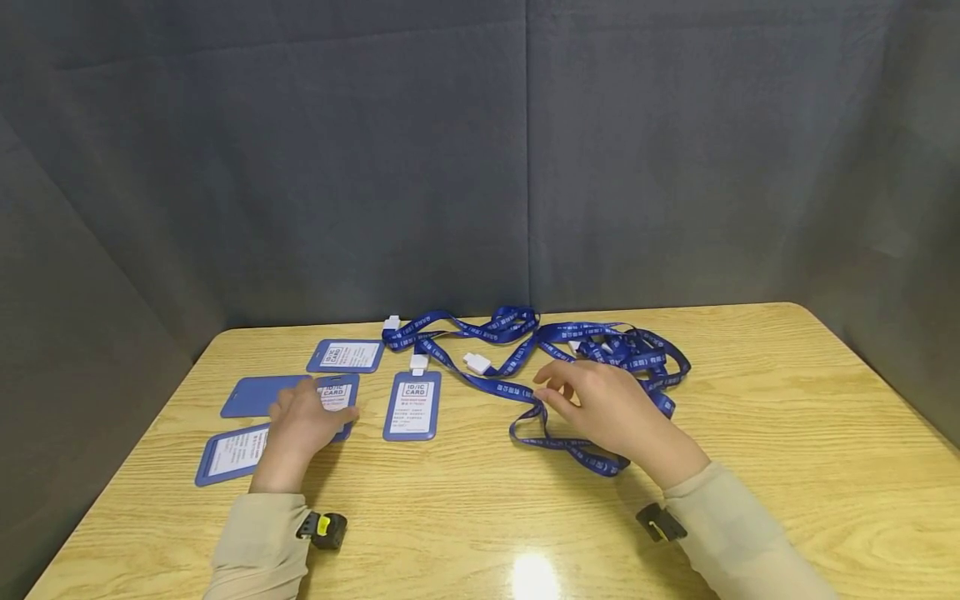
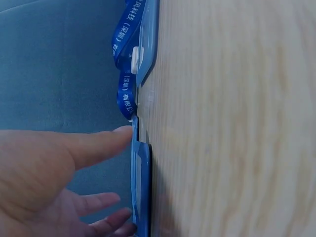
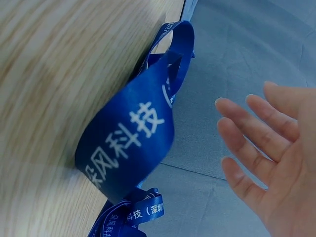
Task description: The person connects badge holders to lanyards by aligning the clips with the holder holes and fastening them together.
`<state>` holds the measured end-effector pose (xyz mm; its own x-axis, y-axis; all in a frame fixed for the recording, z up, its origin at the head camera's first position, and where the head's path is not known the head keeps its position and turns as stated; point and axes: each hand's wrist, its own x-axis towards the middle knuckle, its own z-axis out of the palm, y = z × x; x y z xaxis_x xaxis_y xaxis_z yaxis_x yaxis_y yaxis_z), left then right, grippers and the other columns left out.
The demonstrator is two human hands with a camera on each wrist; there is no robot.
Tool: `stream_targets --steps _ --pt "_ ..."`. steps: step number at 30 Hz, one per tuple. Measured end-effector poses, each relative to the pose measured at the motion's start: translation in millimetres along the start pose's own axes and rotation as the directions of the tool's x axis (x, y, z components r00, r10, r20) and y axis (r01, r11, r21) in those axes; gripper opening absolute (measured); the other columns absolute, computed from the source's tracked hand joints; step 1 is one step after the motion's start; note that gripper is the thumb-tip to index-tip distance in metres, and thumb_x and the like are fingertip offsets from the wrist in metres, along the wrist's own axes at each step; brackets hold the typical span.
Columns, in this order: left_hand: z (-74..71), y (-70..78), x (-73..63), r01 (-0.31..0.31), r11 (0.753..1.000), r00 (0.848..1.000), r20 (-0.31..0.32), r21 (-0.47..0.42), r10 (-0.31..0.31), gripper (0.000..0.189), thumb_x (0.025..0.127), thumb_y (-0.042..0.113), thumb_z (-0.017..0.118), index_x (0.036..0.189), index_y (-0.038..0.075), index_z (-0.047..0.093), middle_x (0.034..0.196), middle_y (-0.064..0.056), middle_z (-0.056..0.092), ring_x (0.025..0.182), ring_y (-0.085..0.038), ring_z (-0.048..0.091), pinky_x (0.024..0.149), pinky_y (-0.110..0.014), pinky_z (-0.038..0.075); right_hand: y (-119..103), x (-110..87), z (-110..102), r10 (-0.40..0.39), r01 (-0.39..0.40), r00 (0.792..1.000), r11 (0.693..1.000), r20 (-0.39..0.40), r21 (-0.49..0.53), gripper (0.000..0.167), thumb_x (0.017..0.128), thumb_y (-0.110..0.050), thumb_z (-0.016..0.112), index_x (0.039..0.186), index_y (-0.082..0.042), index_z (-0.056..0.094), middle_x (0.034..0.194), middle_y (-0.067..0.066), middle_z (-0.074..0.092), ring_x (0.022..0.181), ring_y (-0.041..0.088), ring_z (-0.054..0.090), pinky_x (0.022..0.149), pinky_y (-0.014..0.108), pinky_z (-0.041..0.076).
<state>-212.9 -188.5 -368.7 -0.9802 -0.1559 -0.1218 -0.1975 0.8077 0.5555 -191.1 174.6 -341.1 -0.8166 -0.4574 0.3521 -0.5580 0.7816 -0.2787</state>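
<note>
The right hand (image 1: 611, 412) hovers with loose, empty fingers just over the blue lanyard (image 1: 555, 350) strung left-to-right across the counter (image 1: 787, 433), while the left hand (image 1: 300, 429) lies flat on a card holder (image 1: 333, 396).

Bare tabletop (image 1: 787, 400) lay right of right hand (image 1: 607, 412); tangled lanyards (image 1: 600, 346) beyond it, badge holders (image 1: 412, 405) crowded left hand (image 1: 300, 429).

Five blue card holders (image 1: 412, 406) on the wooden table (image 1: 787, 433), one of them clipped to a strap. One tangle of blue lanyards (image 1: 600, 350), strap count impossible to tell. Three white clips (image 1: 477, 362) visible. Two hands, two wrist cameras (image 1: 324, 529).
</note>
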Motion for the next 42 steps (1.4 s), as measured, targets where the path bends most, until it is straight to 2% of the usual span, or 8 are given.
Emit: stream_targets --steps 5,11,18,22,30,37,40,42 --pt "-1.1 -1.7 -0.7 0.011 1.0 1.0 0.018 0.026 -0.011 0.089 0.087 0.025 0.074 0.142 -0.022 0.022 0.13 -0.048 0.026 0.123 -0.06 0.023 0.103 -0.067 0.025 0.1 0.2 0.8 0.0 0.0 1.0 1.0 0.006 -0.014 0.015 0.096 -0.025 0.067 0.107 -0.014 0.071 0.085 -0.007 0.068 0.073 0.007 0.06 0.061 0.027 0.049" --pt "-4.1 -3.5 -0.2 0.031 0.999 0.998 0.053 0.037 -0.033 0.101 0.083 0.027 0.08 0.143 -0.023 0.017 0.137 -0.05 0.023 0.131 -0.064 0.017 0.108 -0.068 0.02 -0.2 0.2 1.6 0.002 -0.001 1.0 1.0 0.017 -0.025 0.015 0.096 -0.025 0.067 0.106 -0.014 0.071 0.084 -0.007 0.068 0.073 0.007 0.061 0.061 0.027 0.05" --pt "-7.8 -3.0 -0.2 -0.006 0.997 0.995 0.101 0.075 -0.002 0.094 0.078 0.032 0.084 0.136 -0.024 0.035 0.138 -0.045 0.035 0.127 -0.062 0.03 0.105 -0.066 0.029 0.5 -0.7 2.1 0.002 -0.002 1.0 1.0 0.02 -0.03 0.014 0.096 -0.024 0.068 0.106 -0.015 0.071 0.084 -0.006 0.068 0.072 0.007 0.06 0.06 0.027 0.049" --pt "-7.0 -1.8 -0.2 -0.019 0.998 0.995 0.102 0.063 0.013 0.092 0.078 0.029 0.084 0.136 -0.023 0.035 0.138 -0.045 0.033 0.127 -0.059 0.031 0.105 -0.065 0.029 1.2 -0.7 2.1 0.0 0.001 1.0 0.999 0.016 -0.036 0.014 0.096 -0.023 0.068 0.105 -0.014 0.071 0.083 -0.006 0.068 0.071 0.007 0.06 0.06 0.026 0.049" --pt "-1.4 -0.5 3.7 0.044 0.995 0.992 0.12 -0.094 -0.032 0.103 0.083 0.017 0.08 0.143 -0.024 0.006 0.141 -0.046 0.026 0.125 -0.056 0.038 0.107 -0.062 0.031 1.9 -0.4 -0.3 0.012 -0.012 1.0 1.0 0.019 -0.029 0.014 0.096 -0.023 0.068 0.106 -0.014 0.071 0.082 -0.007 0.068 0.07 0.006 0.059 0.059 0.026 0.048" --pt "-0.3 -2.2 10.6 0.085 0.963 0.989 0.136 -0.257 -0.051 0.093 0.088 0.016 0.074 0.144 -0.022 0.011 0.143 -0.043 0.026 0.132 -0.054 0.031 0.111 -0.058 0.027 1.5 0.3 -1.2 0.001 0.0 1.0 0.999 0.013 -0.033 0.013 0.096 -0.022 0.068 0.105 -0.014 0.071 0.081 -0.006 0.068 0.07 0.006 0.059 0.059 0.026 0.048" --pt "-1.4 -1.5 11.2 0.084 0.94 0.99 0.137 -0.331 -0.04 0.086 0.091 0.019 0.07 0.145 -0.021 0.016 0.143 -0.041 0.03 0.127 -0.049 0.039 0.106 -0.055 0.036 1.0 0.4 -0.7 0.0 0.001 1.0 0.999 0.017 -0.032 0.013 0.096 -0.022 0.068 0.105 -0.014 0.071 0.081 -0.006 0.068 0.07 0.006 0.059 0.059 0.026 0.048" --pt "-1.9 -1.0 11.0 0.063 0.927 0.992 0.127 -0.37 -0.016 0.076 0.095 0.021 0.066 0.143 -0.02 0.023 0.136 -0.038 0.04 0.115 -0.041 0.05 0.096 -0.048 0.045 0.8 0.2 -0.3 0.003 -0.003 1.0 0.999 0.021 -0.033 0.013 0.096 -0.022 0.068 0.105 -0.014 0.071 0.081 -0.006 0.068 0.07 0.007 0.059 0.059 0.026 0.048"
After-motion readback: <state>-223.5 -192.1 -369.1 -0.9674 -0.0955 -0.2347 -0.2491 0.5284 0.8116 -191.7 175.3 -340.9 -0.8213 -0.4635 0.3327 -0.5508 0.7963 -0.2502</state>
